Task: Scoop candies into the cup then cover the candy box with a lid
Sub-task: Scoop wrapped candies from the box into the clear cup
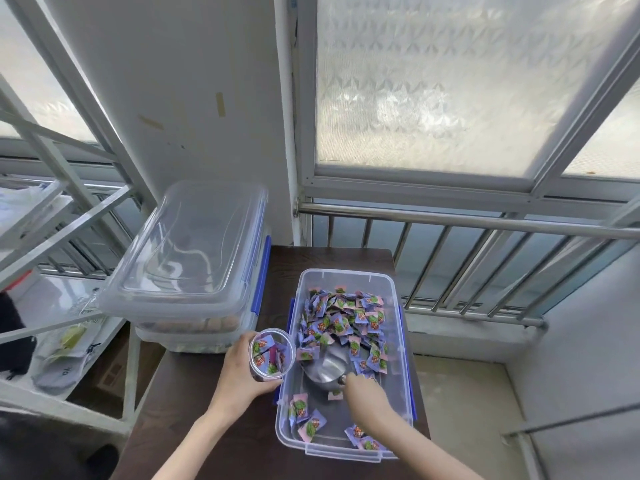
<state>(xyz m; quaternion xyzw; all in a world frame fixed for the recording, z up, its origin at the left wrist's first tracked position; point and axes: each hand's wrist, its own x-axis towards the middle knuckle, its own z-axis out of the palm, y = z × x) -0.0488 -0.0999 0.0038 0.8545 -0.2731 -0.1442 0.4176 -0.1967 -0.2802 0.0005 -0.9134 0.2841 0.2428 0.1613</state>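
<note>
A clear plastic candy box [398, 348] with blue latches stands open on the dark table [214, 427]. Several purple and pink wrapped candies [343, 317] lie in it, mostly at its far end. My left hand [239, 375] grips a clear cup [272, 355] with a few candies inside, held just left of the box's rim. My right hand [367, 393] reaches into the box and holds the handle of a metal scoop [325, 368], whose bowl points toward the candy pile. A clear lid [194, 244] rests on top of stacked boxes at the left.
Two stacked clear boxes [194, 327] sit at the table's back left, close to the cup. A white metal rack [69, 216] holding bags stands further left. Behind the table are a metal railing [467, 223] and frosted windows. The floor drops off right of the table.
</note>
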